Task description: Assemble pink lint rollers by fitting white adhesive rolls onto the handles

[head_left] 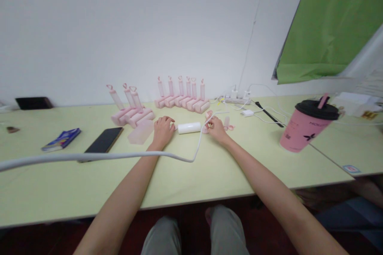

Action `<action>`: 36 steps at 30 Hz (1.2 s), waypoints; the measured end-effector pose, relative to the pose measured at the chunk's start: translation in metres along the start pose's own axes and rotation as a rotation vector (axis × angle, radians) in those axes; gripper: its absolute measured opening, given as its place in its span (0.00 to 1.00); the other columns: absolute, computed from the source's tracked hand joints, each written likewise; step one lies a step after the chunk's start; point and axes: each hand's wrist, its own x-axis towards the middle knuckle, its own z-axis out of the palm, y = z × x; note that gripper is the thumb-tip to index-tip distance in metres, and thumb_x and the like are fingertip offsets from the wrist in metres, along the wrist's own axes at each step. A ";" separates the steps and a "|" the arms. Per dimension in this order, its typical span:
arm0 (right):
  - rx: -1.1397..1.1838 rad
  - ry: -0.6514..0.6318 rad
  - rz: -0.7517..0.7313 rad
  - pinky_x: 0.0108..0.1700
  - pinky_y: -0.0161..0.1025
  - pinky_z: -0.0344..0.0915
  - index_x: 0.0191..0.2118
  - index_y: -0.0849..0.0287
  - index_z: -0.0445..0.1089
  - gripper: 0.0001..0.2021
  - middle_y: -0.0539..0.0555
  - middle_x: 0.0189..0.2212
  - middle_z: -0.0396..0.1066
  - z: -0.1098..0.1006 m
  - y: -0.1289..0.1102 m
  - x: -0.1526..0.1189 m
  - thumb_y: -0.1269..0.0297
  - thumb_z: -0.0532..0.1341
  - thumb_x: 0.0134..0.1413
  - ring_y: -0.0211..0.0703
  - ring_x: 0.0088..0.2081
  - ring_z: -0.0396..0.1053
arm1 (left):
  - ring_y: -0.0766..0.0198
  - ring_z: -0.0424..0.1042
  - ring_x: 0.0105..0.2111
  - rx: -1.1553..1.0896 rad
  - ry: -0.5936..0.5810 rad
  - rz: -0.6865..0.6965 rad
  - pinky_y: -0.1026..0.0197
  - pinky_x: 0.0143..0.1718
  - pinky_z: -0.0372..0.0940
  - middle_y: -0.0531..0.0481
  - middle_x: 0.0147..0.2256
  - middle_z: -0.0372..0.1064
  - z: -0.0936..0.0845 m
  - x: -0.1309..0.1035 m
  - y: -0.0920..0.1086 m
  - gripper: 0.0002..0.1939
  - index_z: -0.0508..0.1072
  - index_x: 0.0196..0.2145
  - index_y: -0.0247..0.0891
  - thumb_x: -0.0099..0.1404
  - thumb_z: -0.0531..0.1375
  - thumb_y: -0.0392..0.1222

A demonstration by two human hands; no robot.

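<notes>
A glossy white cylinder (189, 128) lies on its side on the table between my hands. My left hand (163, 130) rests at its left end, fingers bent and somewhat apart, with no grip on the cylinder visible. At the other end my right hand (216, 128) has its fingers pinched on a small pink part, mostly hidden by the fingers. Just behind that hand is a pink ring-like piece (208, 114). To its right lie a small translucent pink tube (226, 122) and a pink cap (231, 127). A translucent pink sleeve (141, 132) sits left of my left hand.
Pink assembled units with upright tubes (181, 101) line the wall; more (131, 115) stand left. A phone (104, 140) and blue packet (62, 139) lie left. Right are a power strip (237, 100), charger (247, 113), black strap (269, 114) and pink cup (306, 127). A white cable (119, 155) crosses the foreground.
</notes>
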 end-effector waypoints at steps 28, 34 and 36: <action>-0.378 0.032 -0.016 0.44 0.44 0.51 0.37 0.56 0.69 0.08 0.56 0.43 0.66 -0.025 -0.002 -0.006 0.65 0.57 0.48 0.50 0.46 0.58 | 0.52 0.60 0.47 0.037 0.003 -0.029 0.50 0.46 0.54 0.41 0.45 0.63 0.006 -0.001 -0.010 0.17 0.64 0.48 0.37 0.63 0.49 0.42; -0.468 -0.231 -0.091 0.48 0.52 0.48 0.47 0.50 0.68 0.22 0.56 0.54 0.57 -0.027 -0.001 -0.013 0.46 0.58 0.47 0.55 0.53 0.50 | 0.54 0.60 0.48 -0.095 0.010 0.118 0.51 0.48 0.55 0.41 0.47 0.62 -0.004 0.000 0.004 0.20 0.61 0.50 0.36 0.65 0.47 0.48; -0.474 -0.252 -0.108 0.49 0.53 0.47 0.42 0.49 0.71 0.19 0.56 0.55 0.57 -0.026 -0.001 -0.014 0.45 0.57 0.48 0.55 0.55 0.48 | 0.54 0.58 0.51 -0.131 -0.014 0.240 0.52 0.50 0.54 0.41 0.50 0.61 -0.008 -0.002 0.017 0.23 0.58 0.53 0.36 0.64 0.49 0.50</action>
